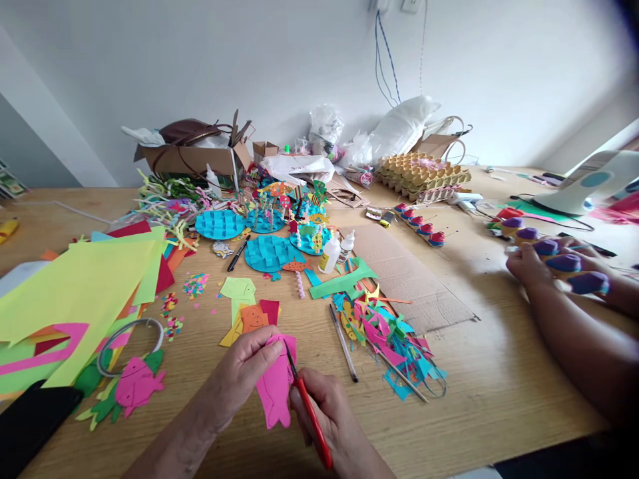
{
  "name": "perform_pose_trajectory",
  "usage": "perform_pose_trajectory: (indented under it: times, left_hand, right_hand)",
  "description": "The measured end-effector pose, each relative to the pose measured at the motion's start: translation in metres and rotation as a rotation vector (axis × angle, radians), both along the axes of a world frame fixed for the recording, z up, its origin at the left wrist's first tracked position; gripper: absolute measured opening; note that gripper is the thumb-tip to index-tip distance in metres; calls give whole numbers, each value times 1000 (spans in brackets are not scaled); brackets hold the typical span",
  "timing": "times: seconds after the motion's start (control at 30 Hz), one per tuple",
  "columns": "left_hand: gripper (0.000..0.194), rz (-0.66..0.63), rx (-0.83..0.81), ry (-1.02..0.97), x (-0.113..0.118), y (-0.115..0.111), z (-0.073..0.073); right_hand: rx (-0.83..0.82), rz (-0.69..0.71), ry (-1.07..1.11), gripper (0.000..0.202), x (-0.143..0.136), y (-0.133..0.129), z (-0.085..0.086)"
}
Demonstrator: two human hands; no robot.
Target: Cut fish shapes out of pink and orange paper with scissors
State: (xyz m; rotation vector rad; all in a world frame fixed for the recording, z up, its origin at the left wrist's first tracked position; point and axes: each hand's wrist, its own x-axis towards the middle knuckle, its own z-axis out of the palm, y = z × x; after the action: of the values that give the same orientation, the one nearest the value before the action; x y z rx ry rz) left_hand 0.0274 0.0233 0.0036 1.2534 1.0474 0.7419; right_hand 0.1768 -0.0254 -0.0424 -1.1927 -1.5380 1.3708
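My left hand point(257, 359) pinches the top of a piece of pink paper point(273, 394) with a fish outline drawn on it. In my right hand point(324, 399) are scissors with red handles point(315, 426), their blades at the paper's upper right edge. Just beyond my hands lie an orange paper piece point(253, 317) and a light green paper piece point(238, 289), both with drawn lines. Cut-out fish shapes in pink point(136, 384) and green lie to the left, partly under a roll of tape point(158, 332).
Colored paper sheets point(94, 273) cover the left side. Paper scraps point(389, 332), a pen point(343, 342) and cardboard point(409, 279) lie right of center. Blue discs point(269, 254) and glue bottles point(329, 255) stand behind. At right, another person's hands point(536, 269) hold a purple-topped painted row point(564, 263).
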Motion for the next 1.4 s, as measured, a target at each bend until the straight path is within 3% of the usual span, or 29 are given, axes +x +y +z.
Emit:
perform_pose_trajectory:
  times: [0.2, 0.9, 1.13, 1.4]
  left_hand:
    - [29, -47, 59, 77, 1, -1, 1]
    - [31, -197, -33, 29, -8, 6, 6]
    - [31, -221, -96, 52, -12, 9, 10]
    - [31, -215, -40, 66, -9, 8, 9]
  right_hand:
    - [-6, 10, 20, 41, -1, 0, 4]
    - [-27, 62, 3, 41, 1, -1, 5]
    - [-37, 73, 45, 36, 3, -3, 4]
    - [-68, 75, 59, 38, 4, -5, 1]
